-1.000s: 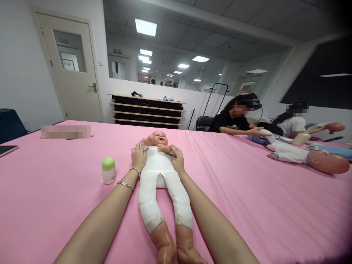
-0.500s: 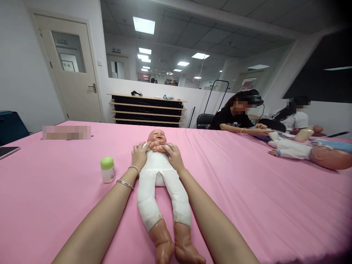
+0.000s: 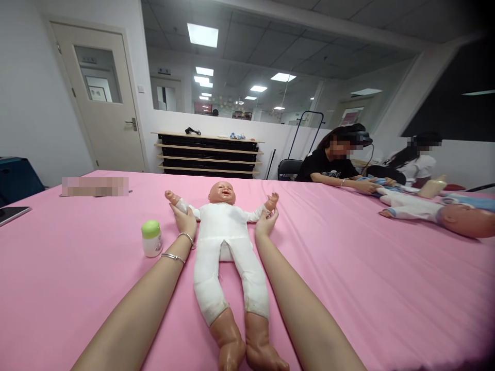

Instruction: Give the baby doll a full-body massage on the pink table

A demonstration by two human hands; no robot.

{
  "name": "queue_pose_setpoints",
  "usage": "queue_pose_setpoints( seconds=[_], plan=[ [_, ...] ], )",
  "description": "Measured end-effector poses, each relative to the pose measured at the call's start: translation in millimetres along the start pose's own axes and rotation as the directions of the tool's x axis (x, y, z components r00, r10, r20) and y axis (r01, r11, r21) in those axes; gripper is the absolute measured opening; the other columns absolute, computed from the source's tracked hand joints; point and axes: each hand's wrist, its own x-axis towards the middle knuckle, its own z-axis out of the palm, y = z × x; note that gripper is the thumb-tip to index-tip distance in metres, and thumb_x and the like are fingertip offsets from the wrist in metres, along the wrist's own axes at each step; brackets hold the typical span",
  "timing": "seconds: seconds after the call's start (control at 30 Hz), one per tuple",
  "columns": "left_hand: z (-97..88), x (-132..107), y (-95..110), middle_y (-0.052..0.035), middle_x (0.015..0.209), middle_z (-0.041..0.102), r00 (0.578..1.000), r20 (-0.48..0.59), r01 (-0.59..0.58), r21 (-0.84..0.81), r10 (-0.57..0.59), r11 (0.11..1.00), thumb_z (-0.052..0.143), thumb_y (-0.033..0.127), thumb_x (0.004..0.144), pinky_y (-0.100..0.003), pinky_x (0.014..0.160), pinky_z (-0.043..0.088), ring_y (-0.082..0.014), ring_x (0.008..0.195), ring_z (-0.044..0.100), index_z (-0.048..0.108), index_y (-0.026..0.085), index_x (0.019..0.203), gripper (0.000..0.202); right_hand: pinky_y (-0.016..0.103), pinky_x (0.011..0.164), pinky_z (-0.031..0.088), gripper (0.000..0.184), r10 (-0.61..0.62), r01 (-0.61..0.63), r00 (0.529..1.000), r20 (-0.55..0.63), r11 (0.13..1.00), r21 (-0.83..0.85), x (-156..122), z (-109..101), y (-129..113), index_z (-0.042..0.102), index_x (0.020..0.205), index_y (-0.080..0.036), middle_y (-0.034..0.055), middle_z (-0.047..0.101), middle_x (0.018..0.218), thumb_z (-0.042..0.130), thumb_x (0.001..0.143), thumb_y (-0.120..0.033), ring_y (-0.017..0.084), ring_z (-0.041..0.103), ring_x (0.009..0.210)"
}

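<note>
Pink table [image 3: 348,288], doll [image 3: 222,242] lying on its back, arms spread
Left hand [image 3: 183,221] and right hand [image 3: 266,222] grasp its forearms; swinging wider could tip the bottle [image 3: 151,239] just beside the left grip

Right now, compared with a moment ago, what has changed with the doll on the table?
The left hand and right hand have moved outward from the baby doll's chest. Each now holds one of its arms, which were folded over the chest and now stretch out sideways. The doll's legs and the green-capped bottle stayed where they were.
</note>
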Motion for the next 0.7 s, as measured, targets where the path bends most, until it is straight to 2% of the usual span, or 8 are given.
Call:
queue_pose_setpoints(
  seconds=[0.1,0.23,0.33,0.43,0.5,0.57,0.63,0.7],
  plan=[
    [-1.8,-3.6,8.8,-0.0175,0.128,0.046,0.998,0.026,-0.065,0.020,0.065,0.998,0.041,0.027,0.083,-0.039,0.094,0.041,-0.0274,0.116,0.048,0.008,0.012,0.144,0.071,0.034,0.096,0.040,0.043,-0.273,0.285,0.935,0.228,0.958,-0.024,-15.5,4.8,-8.5,0.044,0.125,-0.017,0.0110,0.050,0.122,0.042,0.082,-0.024,0.018,0.049,0.111],
    [-0.8,-6.9,15.5,-0.0152,0.122,0.049,0.935,0.147,-0.342,0.125,0.323,0.931,0.037,0.013,0.081,-0.041,0.099,0.035,-0.0249,0.115,0.045,0.021,0.015,0.142,0.063,0.039,0.099,0.037,0.034,-0.531,0.601,0.659,0.533,0.797,0.052,-27.5,10.1,-13.9,0.058,0.114,-0.023,0.0077,0.053,0.118,0.039,0.086,-0.020,0.019,0.047,0.112],
    [0.5,-8.1,16.0,-0.0110,0.123,0.048,0.868,0.253,-0.477,0.187,0.427,0.859,0.036,0.006,0.080,-0.040,0.099,0.034,-0.0230,0.115,0.042,0.036,0.022,0.136,0.059,0.041,0.099,0.036,0.032,-0.629,0.711,0.506,0.590,0.691,0.127,-27.4,10.6,-14.7,0.060,0.112,-0.027,0.0048,0.056,0.114,0.037,0.089,-0.023,0.019,0.048,0.109],
    [-0.3,-10.0,16.9,-0.0054,0.124,0.049,0.828,0.355,-0.532,0.246,0.435,0.810,0.035,0.004,0.079,-0.039,0.092,0.039,-0.0243,0.108,0.043,0.048,0.032,0.128,0.058,0.041,0.098,0.036,0.031,-0.661,0.739,0.448,0.603,0.653,0.167,-26.2,10.7,-15.4,0.060,0.113,-0.029,0.0037,0.058,0.114,0.040,0.090,-0.023,0.020,0.048,0.109],
    [-1.1,-11.5,18.1,-0.0040,0.125,0.049,0.817,0.387,-0.546,0.280,0.428,0.789,0.036,0.005,0.079,-0.040,0.088,0.040,-0.0261,0.105,0.043,0.050,0.036,0.125,0.057,0.042,0.099,0.036,0.031,-0.653,0.729,0.442,0.615,0.661,0.178,-26.9,11.9,-15.9,0.060,0.112,-0.029,0.0032,0.058,0.115,0.041,0.089,-0.022,0.020,0.047,0.111],
    [-1.4,-12.2,18.7,-0.0041,0.125,0.049,0.812,0.396,-0.553,0.286,0.429,0.783,0.037,0.006,0.080,-0.041,0.087,0.041,-0.0270,0.105,0.043,0.050,0.037,0.125,0.056,0.042,0.099,0.035,0.030,-0.616,0.683,0.487,0.619,0.710,0.171,-28.0,13.8,-15.5,0.061,0.109,-0.028,0.0036,0.058,0.114,0.042,0.087,-0.021,0.020,0.048,0.110],
    [-0.7,-11.4,17.6,-0.0053,0.125,0.049,0.821,0.372,-0.537,0.249,0.432,0.806,0.037,0.007,0.080,-0.042,0.090,0.040,-0.0261,0.108,0.044,0.048,0.034,0.127,0.055,0.040,0.097,0.037,0.029,-0.527,0.561,0.629,0.571,0.817,0.135,-27.1,15.2,-12.5,0.061,0.108,-0.024,0.0056,0.058,0.113,0.043,0.084,-0.021,0.020,0.050,0.108],
    [0.5,-8.9,14.4,-0.0078,0.126,0.049,0.865,0.296,-0.467,0.177,0.406,0.866,0.038,0.008,0.079,-0.042,0.096,0.037,-0.0246,0.113,0.044,0.041,0.028,0.132,0.057,0.038,0.092,0.042,0.033,-0.344,0.341,0.843,0.414,0.936,0.083,-21.9,14.7,-5.9,0.056,0.113,-0.019,0.0086,0.057,0.114,0.044,0.082,-0.024,0.020,0.052,0.106]
  ],
)
